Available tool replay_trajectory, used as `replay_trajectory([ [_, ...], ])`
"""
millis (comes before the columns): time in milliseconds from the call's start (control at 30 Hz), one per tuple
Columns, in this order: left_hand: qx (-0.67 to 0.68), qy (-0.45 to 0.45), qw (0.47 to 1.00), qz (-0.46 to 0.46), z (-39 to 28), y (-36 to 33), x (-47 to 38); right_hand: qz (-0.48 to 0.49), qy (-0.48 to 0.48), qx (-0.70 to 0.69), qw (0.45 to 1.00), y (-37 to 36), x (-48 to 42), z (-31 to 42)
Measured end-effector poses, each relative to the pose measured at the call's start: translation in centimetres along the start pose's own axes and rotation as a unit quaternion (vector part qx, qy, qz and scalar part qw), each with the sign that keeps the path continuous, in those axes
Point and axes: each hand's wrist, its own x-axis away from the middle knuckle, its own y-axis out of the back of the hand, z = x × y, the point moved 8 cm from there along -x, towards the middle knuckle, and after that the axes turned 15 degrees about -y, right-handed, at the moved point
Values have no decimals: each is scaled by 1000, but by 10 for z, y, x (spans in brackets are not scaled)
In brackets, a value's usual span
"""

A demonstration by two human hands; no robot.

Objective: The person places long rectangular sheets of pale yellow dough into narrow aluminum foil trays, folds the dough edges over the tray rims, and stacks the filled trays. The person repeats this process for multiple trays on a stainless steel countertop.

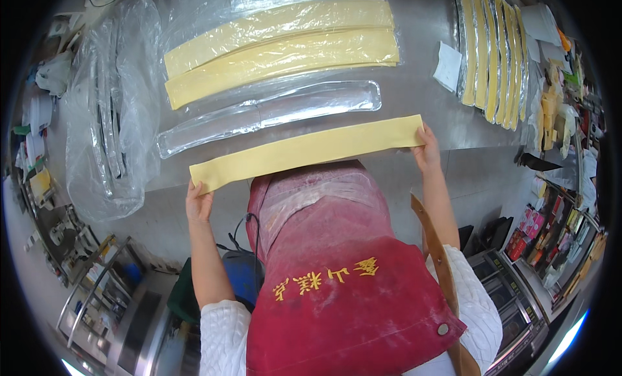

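A long, flat pale-yellow dough strip (306,146) is stretched between my two hands at the near edge of the table, in front of my apron. My left hand (199,203) grips its left end, and my right hand (427,147) pinches the right end. Just beyond the strip lies a long, shallow foil tray (272,112) with nothing in it. Farther back, stacks of similar yellow strips (286,52) lie on clear plastic film (209,26), part of which covers them.
At the left, a clear plastic bag (138,103) holds several long foil trays (104,128). Foil trays filled with yellow strips (493,60) stand at the right, beside a white cloth or paper (447,67). The metal table (466,128) ends just before my apron (335,279).
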Motion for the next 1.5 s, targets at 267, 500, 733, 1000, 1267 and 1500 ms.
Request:
replay_trajectory([
  [267, -298, 100, 944, 96, -16, 8, -35, -56, -1, 431, 901, -7, -22, 33],
  [500, -535, -187, 822, 48, -18, -26, -24, -128, 105, 444, 880, 6, -20, 26],
  [733, -472, -274, 837, 48, -80, -45, -15, -195, 184, 435, 860, 9, 43, 55],
  [1000, -309, -162, 930, 119, -170, -49, -83, -167, 262, 373, 874, -67, 62, 113],
  [1267, -208, -149, 960, 115, -153, -39, -150, -110, 242, 330, 906, -136, -1, 87],
  [1500, -332, -158, 924, 103, -130, -12, -174, -135, 186, 381, 896, -133, -39, 56],
])
